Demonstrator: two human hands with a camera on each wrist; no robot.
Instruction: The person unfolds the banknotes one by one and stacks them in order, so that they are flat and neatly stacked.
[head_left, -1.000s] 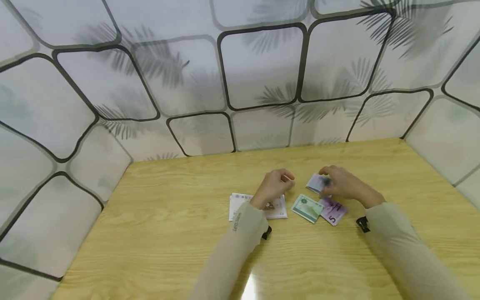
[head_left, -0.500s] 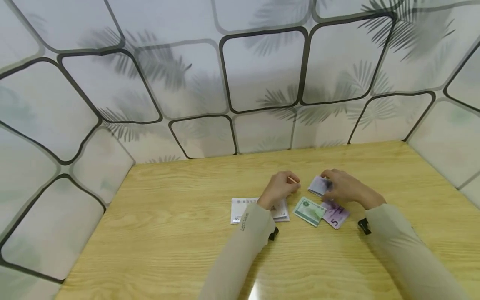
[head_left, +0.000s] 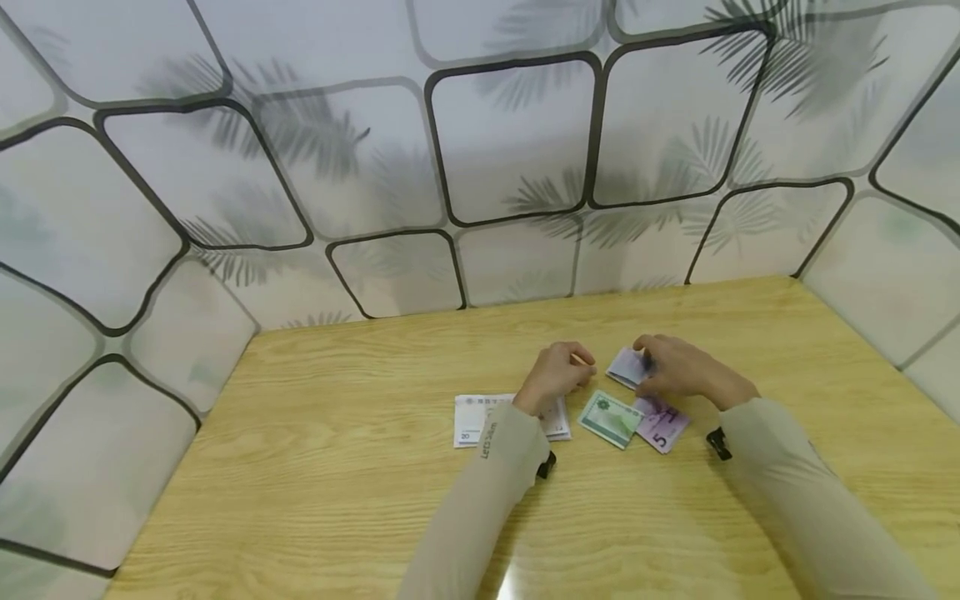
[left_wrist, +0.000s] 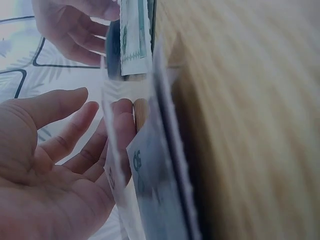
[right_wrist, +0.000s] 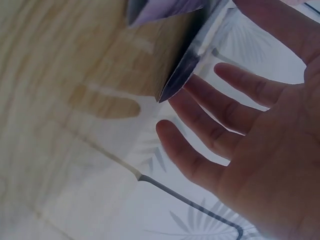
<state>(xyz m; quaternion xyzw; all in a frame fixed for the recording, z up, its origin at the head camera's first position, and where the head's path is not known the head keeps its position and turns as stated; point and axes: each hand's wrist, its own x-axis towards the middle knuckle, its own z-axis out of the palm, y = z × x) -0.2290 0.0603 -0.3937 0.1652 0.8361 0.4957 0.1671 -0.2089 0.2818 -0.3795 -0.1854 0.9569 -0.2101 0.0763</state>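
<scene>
Slightly nearer the green note [head_left: 611, 418] now, left hand [head_left: 557, 379] relaxed, right hand [head_left: 681, 367] spread at pale note [head_left: 624, 367]

table [head_left: 300, 467]: pale yellow wood, grain running roughly along its back edge. white glint [head_left: 510, 582] toward the near side. backdrop [head_left: 517, 262] rises straight behind the back edge, pale grey-white, creamier low down; side panels of the same pattern along left and right edges, meeting it at the back corners. print: rounded four-sided outlines [head_left: 594, 125], some black, some grey. grey leaves [head_left: 322, 137] between; one small spray just above the back left corner, darkest frond [head_left: 798, 62] high toward the back right corner. outlines and leaves also in both wrist views, partly blurred.
</scene>
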